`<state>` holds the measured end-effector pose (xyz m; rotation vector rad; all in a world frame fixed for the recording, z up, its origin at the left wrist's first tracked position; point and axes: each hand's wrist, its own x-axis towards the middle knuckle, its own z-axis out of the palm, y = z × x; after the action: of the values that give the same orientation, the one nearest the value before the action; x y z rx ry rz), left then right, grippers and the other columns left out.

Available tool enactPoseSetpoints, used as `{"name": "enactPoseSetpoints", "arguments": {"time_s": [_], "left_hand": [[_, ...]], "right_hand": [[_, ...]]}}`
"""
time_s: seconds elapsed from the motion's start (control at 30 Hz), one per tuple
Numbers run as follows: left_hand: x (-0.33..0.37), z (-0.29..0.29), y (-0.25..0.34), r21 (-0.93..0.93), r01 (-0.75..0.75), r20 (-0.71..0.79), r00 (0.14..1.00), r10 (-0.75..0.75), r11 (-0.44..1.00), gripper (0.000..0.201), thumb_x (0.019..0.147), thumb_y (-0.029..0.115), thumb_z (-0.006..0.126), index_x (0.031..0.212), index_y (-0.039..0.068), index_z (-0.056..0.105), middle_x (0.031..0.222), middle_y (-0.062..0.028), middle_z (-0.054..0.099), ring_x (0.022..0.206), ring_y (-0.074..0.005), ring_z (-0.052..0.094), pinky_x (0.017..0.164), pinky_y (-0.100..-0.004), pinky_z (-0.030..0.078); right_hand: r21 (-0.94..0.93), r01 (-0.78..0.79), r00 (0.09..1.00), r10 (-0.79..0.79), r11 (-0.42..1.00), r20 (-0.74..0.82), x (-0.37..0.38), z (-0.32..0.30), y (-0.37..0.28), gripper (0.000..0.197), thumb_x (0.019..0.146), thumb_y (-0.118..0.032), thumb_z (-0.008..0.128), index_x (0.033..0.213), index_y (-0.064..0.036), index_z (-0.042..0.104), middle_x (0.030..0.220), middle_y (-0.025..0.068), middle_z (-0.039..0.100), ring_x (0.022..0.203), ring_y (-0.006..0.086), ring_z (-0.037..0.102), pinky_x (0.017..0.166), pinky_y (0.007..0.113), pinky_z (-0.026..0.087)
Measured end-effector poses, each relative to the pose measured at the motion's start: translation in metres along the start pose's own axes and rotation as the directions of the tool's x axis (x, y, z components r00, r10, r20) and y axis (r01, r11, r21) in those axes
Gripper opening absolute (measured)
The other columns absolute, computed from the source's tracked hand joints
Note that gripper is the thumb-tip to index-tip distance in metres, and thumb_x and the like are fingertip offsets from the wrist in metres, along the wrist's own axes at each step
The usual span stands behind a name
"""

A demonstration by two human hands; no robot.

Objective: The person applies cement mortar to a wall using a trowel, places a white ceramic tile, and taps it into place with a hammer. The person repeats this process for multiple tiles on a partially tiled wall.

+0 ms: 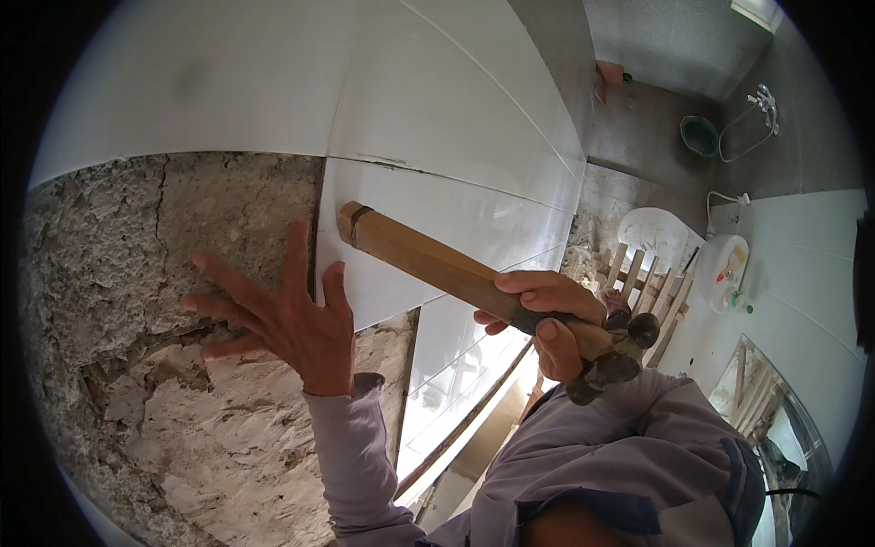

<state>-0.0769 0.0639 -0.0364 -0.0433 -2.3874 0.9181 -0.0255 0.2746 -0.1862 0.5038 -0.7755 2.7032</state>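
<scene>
**Tapping a wall tile with the hammer's handle end**

Head view: we see our right hand (pixel 551 324) at about four o'clock from the picture's centre, closed around a hammer (pixel 474 283) close to its dark metal head, which sits at the hand's lower right. The wooden handle runs up toward ten o'clock, and its butt end rests on or just off the face of a white tile (pixel 437 228) (whether it touches we cannot tell). So the tool is held the wrong way round, handle forward.

Our left hand (pixel 283 314) lies at about eight o'clock, fingers spread, holding nothing, flat against the wall. The fingertips are on the bare grey mortar (pixel 182 228), and the thumb side sits right at the left edge of that white tile.

As to progress, we judge it roughly so: the upper courses of white tiles (pixel 383 82) at twelve o'clock are on the wall, and tiles continue at three and five o'clock. A large patch of rough mortar and broken substrate from nine to seven o'clock stands uncovered, so much of the surface is left.

Further off, at two o'clock, a green bucket (pixel 699 135) stands on the floor near wall taps (pixel 764 98), and a white plastic chair (pixel 656 232) sits at three o'clock beside some wooden slats (pixel 643 278).
</scene>
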Motion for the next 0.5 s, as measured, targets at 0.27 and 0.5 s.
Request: {"name": "enactPoseSetpoints", "arguments": {"time_s": [0.27,0.5], "left_hand": [[0.002,-0.004,0.004,-0.040,-0.013,0.017,1.000,0.013,0.999,0.066,0.082,0.077,0.029,0.115,0.034,0.067,0.156,-0.0181,0.004,0.137,-0.0419,-0.026,0.089,-0.0688,-0.030],[0.001,-0.003,0.003,-0.025,-0.023,0.046,0.999,0.024,0.999,0.071,0.079,0.081,0.028,0.113,0.034,0.068,0.156,-0.0172,0.005,0.138,-0.0400,-0.026,0.089,-0.0691,-0.030]], "right_hand": [[0.021,-0.073,0.997,0.073,0.997,-0.003,0.000,-0.001,-0.003,0.027,0.095,-0.017,0.049,0.113,0.0028,0.052,0.122,0.0284,0.052,0.094,0.0352,0.066,0.071,0.035,0.059],[0.032,-0.080,0.997,0.080,0.996,-0.012,-0.008,0.005,-0.002,0.023,0.093,-0.013,0.054,0.110,0.0020,0.055,0.121,0.0260,0.055,0.097,0.0308,0.066,0.075,0.034,0.058]]}}
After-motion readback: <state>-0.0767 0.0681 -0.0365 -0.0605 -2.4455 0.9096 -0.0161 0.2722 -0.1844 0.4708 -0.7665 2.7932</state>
